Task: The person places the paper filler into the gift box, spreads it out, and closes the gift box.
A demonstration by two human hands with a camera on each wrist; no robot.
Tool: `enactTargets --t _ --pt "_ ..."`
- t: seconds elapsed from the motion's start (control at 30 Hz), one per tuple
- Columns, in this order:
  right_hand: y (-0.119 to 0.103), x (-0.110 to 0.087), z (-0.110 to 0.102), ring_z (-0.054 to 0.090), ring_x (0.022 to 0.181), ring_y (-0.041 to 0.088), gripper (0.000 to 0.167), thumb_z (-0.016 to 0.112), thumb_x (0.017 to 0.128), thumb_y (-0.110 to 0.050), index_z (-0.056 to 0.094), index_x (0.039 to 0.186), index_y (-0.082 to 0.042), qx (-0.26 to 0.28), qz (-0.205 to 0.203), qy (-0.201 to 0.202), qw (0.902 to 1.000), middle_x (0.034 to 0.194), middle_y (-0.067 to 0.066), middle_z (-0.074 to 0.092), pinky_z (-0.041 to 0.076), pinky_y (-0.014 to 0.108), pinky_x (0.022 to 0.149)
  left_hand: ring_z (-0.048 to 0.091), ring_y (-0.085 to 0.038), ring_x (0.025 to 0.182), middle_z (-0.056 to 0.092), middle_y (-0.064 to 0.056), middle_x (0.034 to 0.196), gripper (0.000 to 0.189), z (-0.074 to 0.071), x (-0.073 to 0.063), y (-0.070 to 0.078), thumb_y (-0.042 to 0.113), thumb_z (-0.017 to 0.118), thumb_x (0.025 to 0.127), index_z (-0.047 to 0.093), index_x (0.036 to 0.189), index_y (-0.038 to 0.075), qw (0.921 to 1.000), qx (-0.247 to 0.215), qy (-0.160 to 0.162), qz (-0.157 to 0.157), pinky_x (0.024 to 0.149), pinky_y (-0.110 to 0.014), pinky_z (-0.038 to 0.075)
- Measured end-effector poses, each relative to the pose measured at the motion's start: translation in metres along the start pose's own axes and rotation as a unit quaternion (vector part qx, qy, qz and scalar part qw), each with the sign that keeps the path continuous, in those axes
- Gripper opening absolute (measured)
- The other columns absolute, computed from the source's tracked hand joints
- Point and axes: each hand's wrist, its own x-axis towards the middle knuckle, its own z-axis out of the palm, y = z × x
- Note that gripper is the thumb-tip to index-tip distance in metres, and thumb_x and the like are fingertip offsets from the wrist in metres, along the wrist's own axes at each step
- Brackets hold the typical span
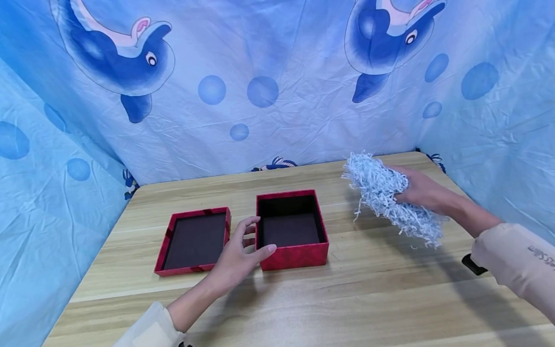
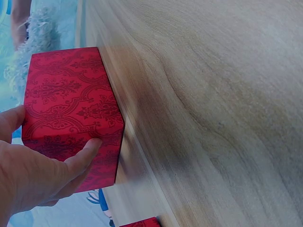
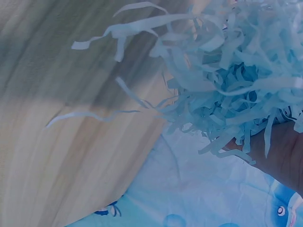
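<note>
A red patterned box (image 1: 295, 256) with a dark inside stands open on the table. My left hand (image 1: 237, 262) holds it at its near left corner, thumb by the front rim and the other fingers along the left wall. The left wrist view shows those fingers on the patterned side of the box (image 2: 71, 90). Off to the right, my right hand (image 1: 418, 190) grips a big bunch of pale blue shredded paper (image 1: 377, 185) above the table. Loose strands of the shredded paper (image 3: 236, 85) hang out in the right wrist view and hide most of the fingers.
Left of the box lies its shallow red lid (image 1: 195, 241), dark inside facing up. A small black object (image 1: 473, 264) shows beside the right sleeve. Blue dolphin-print cloth (image 1: 277, 125) hangs behind and at both sides of the wooden table (image 1: 347, 299).
</note>
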Motion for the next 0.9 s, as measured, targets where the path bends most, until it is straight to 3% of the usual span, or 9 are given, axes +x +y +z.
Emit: enactTargets --t 0.07,0.13,0.2,0.33,0.43,0.5,0.57,0.73,0.9 --pt "-0.004 0.0 0.0 0.042 0.121 0.044 0.095 0.064 0.076 0.01 0.013 0.154 -0.009 0.003 0.001 0.0 1.0 0.154 0.028 0.017 0.05 0.032 0.076 0.045 -0.029 0.126 0.04 -0.006 0.143 0.077 0.0 0.0 0.0 0.043 0.079 0.078 0.034 0.141 0.036 1.0 0.001 0.0 0.0 0.099 -0.048 0.045" --pt "-0.007 0.001 -0.001 0.055 0.095 0.038 0.096 0.063 0.076 0.011 0.012 0.155 -0.011 0.014 0.005 -0.001 0.9999 0.155 0.027 0.016 0.05 0.029 0.066 0.044 -0.028 0.126 0.04 -0.006 0.143 0.077 0.0 0.0 0.0 0.042 0.079 0.078 0.034 0.141 0.036 1.0 0.001 0.0 0.001 0.099 -0.048 0.045" --pt "-0.012 0.001 -0.002 0.052 0.099 0.032 0.097 0.062 0.076 0.013 0.012 0.155 -0.012 0.027 -0.002 -0.002 0.9996 0.156 0.026 0.014 0.049 0.027 0.065 0.044 -0.028 0.126 0.04 -0.006 0.143 0.077 0.0 0.0 0.0 0.042 0.079 0.078 0.034 0.14 0.036 1.0 0.0 0.0 0.001 0.099 -0.048 0.045" --pt "-0.022 0.003 -0.003 0.049 0.072 0.022 0.096 0.061 0.076 0.014 0.013 0.155 -0.014 0.036 -0.005 0.0 0.9993 0.157 0.024 0.013 0.048 0.029 0.06 0.045 -0.029 0.126 0.04 -0.006 0.143 0.077 0.0 0.001 -0.001 0.042 0.079 0.078 0.034 0.14 0.037 1.0 -0.001 0.0 0.001 0.098 -0.048 0.046" --pt "-0.029 0.005 -0.003 0.056 0.093 0.032 0.095 0.063 0.076 0.012 0.015 0.155 -0.012 0.025 -0.008 0.002 0.9997 0.157 0.023 0.015 0.051 0.036 0.073 0.045 -0.029 0.126 0.04 -0.006 0.143 0.077 0.0 0.001 -0.001 0.043 0.079 0.077 0.034 0.14 0.037 1.0 -0.001 0.0 -0.001 0.098 -0.049 0.046" --pt "-0.033 0.006 -0.002 0.051 0.115 0.04 0.094 0.064 0.076 0.011 0.017 0.154 -0.011 0.02 -0.011 0.006 0.9997 0.156 0.022 0.017 0.049 0.046 0.088 0.045 -0.029 0.126 0.04 -0.006 0.143 0.077 0.0 0.001 -0.001 0.043 0.079 0.077 0.034 0.14 0.037 1.0 -0.002 -0.001 -0.002 0.098 -0.049 0.046" --pt "-0.037 0.008 -0.001 0.027 0.136 0.046 0.093 0.065 0.076 0.01 0.019 0.154 -0.011 0.02 -0.018 0.007 0.9996 0.156 0.022 0.02 0.04 0.054 0.1 0.045 -0.029 0.126 0.04 -0.005 0.143 0.077 -0.001 0.001 -0.001 0.043 0.079 0.077 0.034 0.14 0.037 1.0 -0.002 -0.001 -0.003 0.098 -0.049 0.046" --pt "-0.049 0.011 0.003 0.038 0.13 0.044 0.091 0.063 0.078 0.01 0.021 0.154 -0.014 0.03 -0.031 0.0 0.9991 0.155 0.02 0.025 0.044 0.051 0.095 0.044 -0.028 0.127 0.039 -0.005 0.143 0.077 -0.001 0.001 0.0 0.043 0.078 0.078 0.034 0.14 0.037 1.0 -0.004 -0.002 -0.001 0.099 -0.049 0.045" --pt "-0.061 0.016 0.009 0.053 0.109 0.036 0.091 0.062 0.078 0.01 0.022 0.154 -0.018 0.046 -0.03 -0.009 0.9984 0.151 0.02 0.032 0.052 0.037 0.076 0.044 -0.028 0.126 0.039 -0.006 0.143 0.077 -0.001 0.001 -0.001 0.043 0.078 0.078 0.034 0.14 0.037 1.0 -0.006 -0.002 0.0 0.099 -0.049 0.045"
